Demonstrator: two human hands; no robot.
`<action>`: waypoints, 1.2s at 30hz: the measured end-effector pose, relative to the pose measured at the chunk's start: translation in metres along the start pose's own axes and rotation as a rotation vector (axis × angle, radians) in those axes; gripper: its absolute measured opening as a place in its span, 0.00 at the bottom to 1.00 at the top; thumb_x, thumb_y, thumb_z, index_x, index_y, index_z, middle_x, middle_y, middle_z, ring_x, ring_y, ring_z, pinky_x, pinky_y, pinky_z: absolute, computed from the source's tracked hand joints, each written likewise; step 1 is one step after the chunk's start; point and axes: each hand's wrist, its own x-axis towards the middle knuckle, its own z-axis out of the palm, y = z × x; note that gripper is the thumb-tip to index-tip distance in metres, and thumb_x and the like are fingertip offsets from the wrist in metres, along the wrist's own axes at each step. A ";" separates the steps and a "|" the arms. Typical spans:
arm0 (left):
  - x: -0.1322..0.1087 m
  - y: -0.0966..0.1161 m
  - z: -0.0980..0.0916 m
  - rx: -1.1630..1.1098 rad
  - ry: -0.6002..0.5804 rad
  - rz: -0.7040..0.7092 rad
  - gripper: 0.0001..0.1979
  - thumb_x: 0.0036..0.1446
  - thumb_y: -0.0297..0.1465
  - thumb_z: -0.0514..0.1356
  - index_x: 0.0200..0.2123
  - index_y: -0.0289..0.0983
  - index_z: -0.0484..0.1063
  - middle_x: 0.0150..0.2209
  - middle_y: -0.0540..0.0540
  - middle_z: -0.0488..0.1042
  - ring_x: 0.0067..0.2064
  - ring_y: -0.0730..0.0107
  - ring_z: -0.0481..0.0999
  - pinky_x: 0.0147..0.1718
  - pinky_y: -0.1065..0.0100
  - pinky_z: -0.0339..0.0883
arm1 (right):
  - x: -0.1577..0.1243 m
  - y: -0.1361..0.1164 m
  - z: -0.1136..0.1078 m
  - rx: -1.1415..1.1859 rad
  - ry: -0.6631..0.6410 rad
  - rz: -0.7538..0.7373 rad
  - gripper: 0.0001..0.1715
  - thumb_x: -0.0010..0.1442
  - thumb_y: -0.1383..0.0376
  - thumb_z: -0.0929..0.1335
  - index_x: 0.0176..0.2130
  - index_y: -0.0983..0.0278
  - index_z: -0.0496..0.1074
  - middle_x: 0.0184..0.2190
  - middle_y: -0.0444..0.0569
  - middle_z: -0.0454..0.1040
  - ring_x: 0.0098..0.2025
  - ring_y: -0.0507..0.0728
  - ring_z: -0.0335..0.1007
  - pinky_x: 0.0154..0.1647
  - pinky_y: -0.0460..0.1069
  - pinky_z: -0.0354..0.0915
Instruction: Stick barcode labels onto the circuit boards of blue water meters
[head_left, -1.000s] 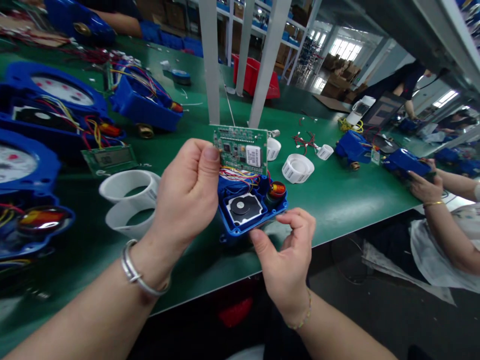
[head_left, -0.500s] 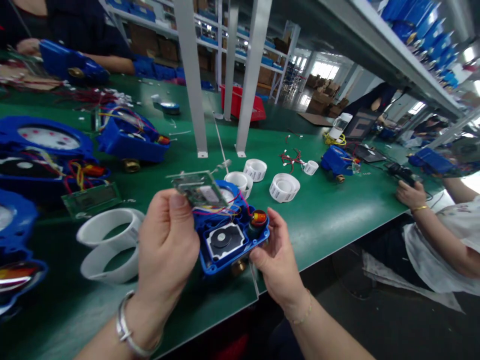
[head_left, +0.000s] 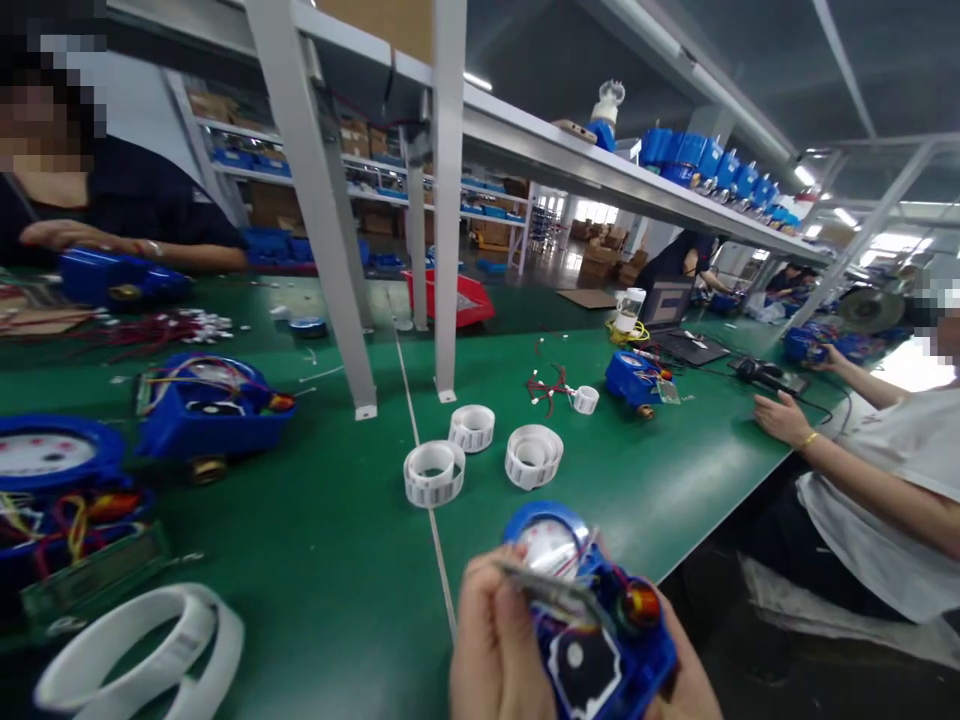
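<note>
1. I hold the blue meter housing [head_left: 637, 662] in the air just off the near edge of the worktop [head_left: 337, 520], right at the bottom of my view. It touches no part of the green surface.
2. My left hand [head_left: 491, 655] is the nearer one to the circuit board [head_left: 547, 588]. Its fingers are clenched on the board's left end, thumb and fingertips pinched together.
3. The board shows almost edge-on. Its long axis runs from my left fingertips to the right and slightly down, ending close to the orange-red cylinder [head_left: 637, 605] at the housing's right side.
4. The board lies flat just above the open housing, between the round dial face [head_left: 551, 542] on the far end and the black-and-white part [head_left: 581, 668] on the near end. I cannot tell whether board and housing touch.
5. My right hand [head_left: 686, 685] shows only as a strip of skin against the housing's right underside. Its fingers are hidden, so I cannot tell whether they are curled or loose.
6. Three label rolls [head_left: 433, 472] stand near the middle of the worktop, well apart from my hands.
7. Another blue meter [head_left: 210, 412] sits toward the left edge, and a co-worker's hand [head_left: 780, 418] rests at the right edge.
</note>
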 end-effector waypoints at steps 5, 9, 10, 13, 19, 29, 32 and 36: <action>0.053 0.011 0.112 -0.100 -0.131 0.036 0.15 0.70 0.37 0.49 0.34 0.36 0.68 0.34 0.47 0.72 0.37 0.68 0.74 0.38 0.62 0.73 | 0.069 -0.029 -0.049 -0.086 0.206 -0.182 0.45 0.43 0.47 0.79 0.56 0.54 0.66 0.54 0.54 0.74 0.53 0.65 0.75 0.53 0.59 0.72; 0.093 0.005 0.169 -0.097 -0.259 0.165 0.11 0.66 0.37 0.57 0.40 0.35 0.73 0.42 0.44 0.75 0.45 0.64 0.75 0.46 0.56 0.71 | 0.136 -0.054 -0.069 -0.109 0.195 -0.222 0.39 0.49 0.52 0.77 0.57 0.53 0.65 0.58 0.52 0.70 0.55 0.61 0.73 0.55 0.58 0.70; 0.099 0.003 0.176 -0.092 -0.294 0.196 0.10 0.65 0.36 0.58 0.41 0.35 0.73 0.44 0.44 0.75 0.46 0.63 0.75 0.48 0.55 0.71 | 0.150 -0.059 -0.073 -0.117 0.184 -0.229 0.38 0.50 0.52 0.77 0.57 0.53 0.65 0.57 0.52 0.70 0.55 0.61 0.73 0.55 0.58 0.70; 0.109 -0.001 0.188 -0.060 -0.376 0.265 0.10 0.65 0.35 0.59 0.44 0.36 0.74 0.47 0.43 0.75 0.49 0.62 0.75 0.50 0.52 0.70 | 0.184 -0.070 -0.080 -0.152 0.146 -0.231 0.36 0.49 0.52 0.77 0.55 0.53 0.67 0.54 0.51 0.73 0.52 0.60 0.74 0.54 0.59 0.70; 0.097 -0.012 0.178 0.071 -0.508 0.311 0.14 0.65 0.31 0.58 0.54 0.38 0.70 0.52 0.41 0.73 0.52 0.60 0.74 0.52 0.51 0.71 | 0.211 -0.079 -0.085 -0.264 0.112 -0.214 0.39 0.44 0.53 0.78 0.54 0.55 0.69 0.50 0.51 0.76 0.50 0.62 0.76 0.54 0.59 0.71; 0.068 -0.017 0.010 0.532 -0.587 0.263 0.22 0.59 0.20 0.52 0.52 0.46 0.73 0.51 0.46 0.75 0.50 0.62 0.75 0.50 0.61 0.73 | 0.144 -0.124 -0.025 -0.960 0.325 -0.615 0.24 0.63 0.55 0.67 0.55 0.62 0.70 0.50 0.59 0.75 0.50 0.65 0.74 0.56 0.63 0.68; 0.103 -0.022 -0.032 0.799 -0.445 0.160 0.21 0.63 0.22 0.48 0.56 0.39 0.69 0.57 0.38 0.71 0.57 0.51 0.69 0.57 0.44 0.63 | 0.182 -0.121 0.069 -1.304 -0.052 -0.642 0.18 0.68 0.65 0.63 0.55 0.62 0.70 0.56 0.56 0.71 0.57 0.61 0.69 0.58 0.58 0.67; 0.136 -0.034 -0.054 1.076 -0.429 0.082 0.16 0.61 0.27 0.60 0.53 0.37 0.71 0.55 0.40 0.72 0.60 0.48 0.66 0.60 0.35 0.54 | 0.258 -0.105 0.129 -1.511 0.028 -0.397 0.19 0.66 0.60 0.68 0.55 0.65 0.69 0.55 0.54 0.71 0.52 0.61 0.72 0.52 0.61 0.70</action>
